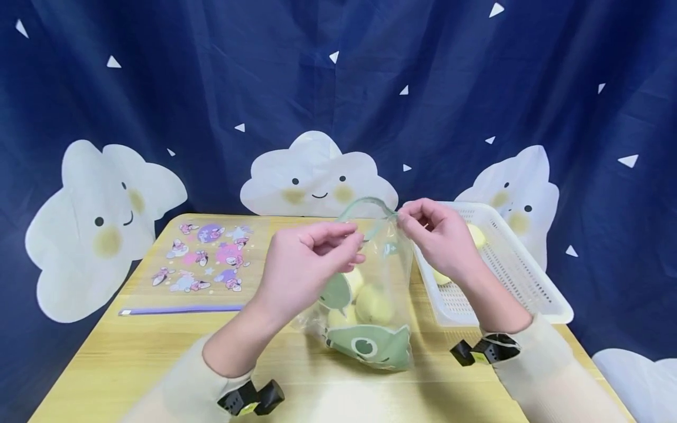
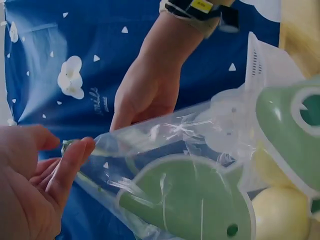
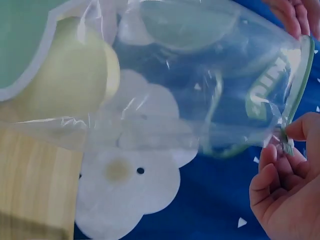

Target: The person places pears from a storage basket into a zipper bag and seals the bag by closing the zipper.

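- Clear plastic bag with green prints (image 1: 365, 348), upright, body right below the fingers
- Left hand (image 1: 307, 252), fingers pinching one rim corner
- And right hand (image 1: 443, 236), fingers pinching the opposite corner

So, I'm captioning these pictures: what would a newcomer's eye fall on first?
Most likely the smiling white clouds on the navy fabric curtain behind the light wooden table. Next, perhaps the clear plastic bag with green prints and pale-yellow rounded objects inside, held by both hands at centre. A white perforated plastic basket sits at right.
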`<state>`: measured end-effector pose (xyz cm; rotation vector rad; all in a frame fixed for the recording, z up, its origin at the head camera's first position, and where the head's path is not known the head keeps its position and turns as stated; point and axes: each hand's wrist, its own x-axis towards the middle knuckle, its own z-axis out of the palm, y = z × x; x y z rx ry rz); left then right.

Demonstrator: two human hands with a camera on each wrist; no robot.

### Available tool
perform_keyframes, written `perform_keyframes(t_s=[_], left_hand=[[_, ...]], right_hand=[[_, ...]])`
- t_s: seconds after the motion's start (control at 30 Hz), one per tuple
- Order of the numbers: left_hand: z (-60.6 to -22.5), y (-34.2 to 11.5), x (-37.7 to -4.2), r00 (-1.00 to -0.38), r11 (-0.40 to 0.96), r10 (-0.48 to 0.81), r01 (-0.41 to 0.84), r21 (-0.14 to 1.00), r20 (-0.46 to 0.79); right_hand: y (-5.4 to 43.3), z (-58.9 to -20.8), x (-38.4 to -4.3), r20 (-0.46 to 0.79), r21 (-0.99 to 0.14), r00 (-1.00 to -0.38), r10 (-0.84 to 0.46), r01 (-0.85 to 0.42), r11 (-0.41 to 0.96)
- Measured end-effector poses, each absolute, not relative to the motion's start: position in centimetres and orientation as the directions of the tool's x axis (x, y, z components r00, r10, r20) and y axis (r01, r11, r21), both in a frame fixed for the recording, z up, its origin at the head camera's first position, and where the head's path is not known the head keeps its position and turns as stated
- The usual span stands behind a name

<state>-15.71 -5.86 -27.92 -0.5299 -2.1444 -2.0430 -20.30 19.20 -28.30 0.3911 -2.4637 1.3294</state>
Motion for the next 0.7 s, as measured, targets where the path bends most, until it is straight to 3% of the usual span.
perform_keyframes(t_s=[0.07, 0.17, 0.3, 0.43, 0.53, 0.7], left_hand=[[-28.6, -6.4, -15.8, -0.915, 0.034, 0.153, 0.382, 0.923, 0.373], [-30.0, -7.9, -17.3, -0.895, 0.04, 0.034, 0.445, 0.894, 0.444], [-32.9, -10.5, -21.1, -0.926, 0.084, -0.116, 0.35, 0.933, 0.358], [-36.2, -12.1, -24.0, -0.994, 0.204, 0.081, 0.092, 0.975, 0.077], [-38.1, -12.1, -25.2, -0.959, 0.261, 0.271, -0.009, 0.965, -0.082], [-39.5, -10.7, -26.4, -0.925, 0.15, 0.363, -0.062, 0.987, -0.113]], right_hand=[[19.8, -28.6, -19.9, 0.388, -0.759, -0.917, -0.093, -0.375, 0.532], [20.6, -29.3, -19.7, 0.376, -0.755, -0.92, -0.108, -0.372, 0.539], [21.1, -30.0, -19.7, 0.353, -0.75, -0.925, -0.137, -0.368, 0.55], [21.1, -30.5, -19.8, 0.34, -0.75, -0.928, -0.15, -0.364, 0.553], [21.0, -30.5, -19.8, 0.348, -0.742, -0.925, -0.151, -0.37, 0.559], [21.0, -30.3, -19.8, 0.352, -0.739, -0.923, -0.155, -0.375, 0.56]])
